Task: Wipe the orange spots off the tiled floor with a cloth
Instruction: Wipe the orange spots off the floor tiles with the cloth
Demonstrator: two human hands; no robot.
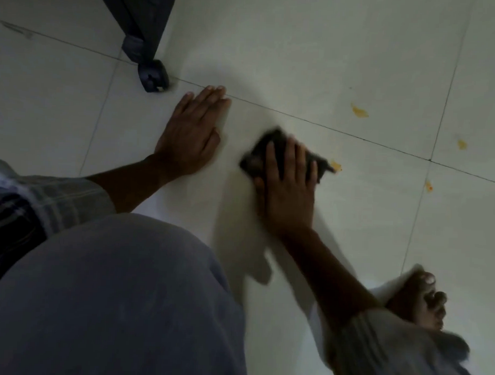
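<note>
Person crouched on tiled floor (315, 63). Right hand (287, 188) pressed flat on dark cloth (273, 149), fingers spread and nearly straight, cloth pinned to the tile rather than gripped. Left hand (190, 132) flat on bare tile, fingers straight, holding nothing; looks like a brace. Nearest orange spot (336, 166) touches the cloth's right edge. Three more spots lie further right: one (359, 111) beyond the grout line, one (462, 144) and one (428, 186) well apart.

Judgement: keep palm pressure even, carry the stroke rightward fully over the nearest spot, then refold to a clean face.

Right hand and cloth are motion-blurred; cloth's fold and dampness unreadable. Furniture leg (153, 74) cut off at the top.
</note>
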